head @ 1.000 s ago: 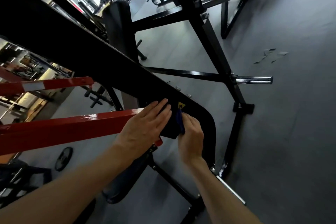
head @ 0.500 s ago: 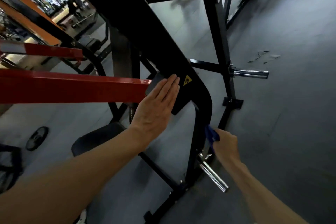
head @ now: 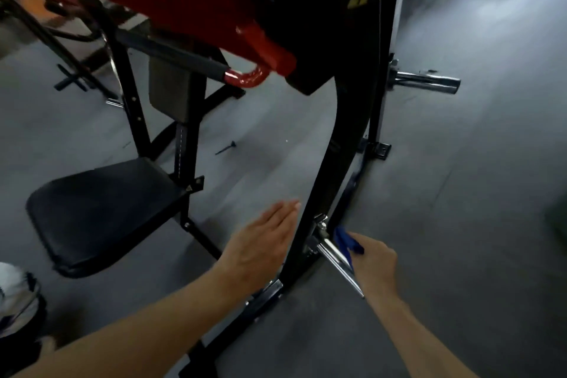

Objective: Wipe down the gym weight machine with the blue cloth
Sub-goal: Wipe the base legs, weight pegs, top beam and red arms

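Observation:
The weight machine has a black curved frame post [head: 334,144] running down the middle of the head view and a red lever arm [head: 184,0] at the top. My right hand [head: 376,261] grips the blue cloth [head: 345,239] low on the post, against the chrome weight peg [head: 336,258] that sticks out near its base. My left hand [head: 260,245] is flat with straight fingers, just left of the post at the same height; whether it touches the post is unclear.
A black padded seat [head: 104,209] sits at lower left on its own black stand. A second chrome peg [head: 426,81] juts out at right. A small black pin [head: 227,147] lies on the grey rubber floor. A white shoe [head: 15,294] shows at the left edge.
Both hands have moved down the black post from the yellow warning sticker to near its base. The cloth now sits at the lower chrome peg. The view has dropped and tilted downward.

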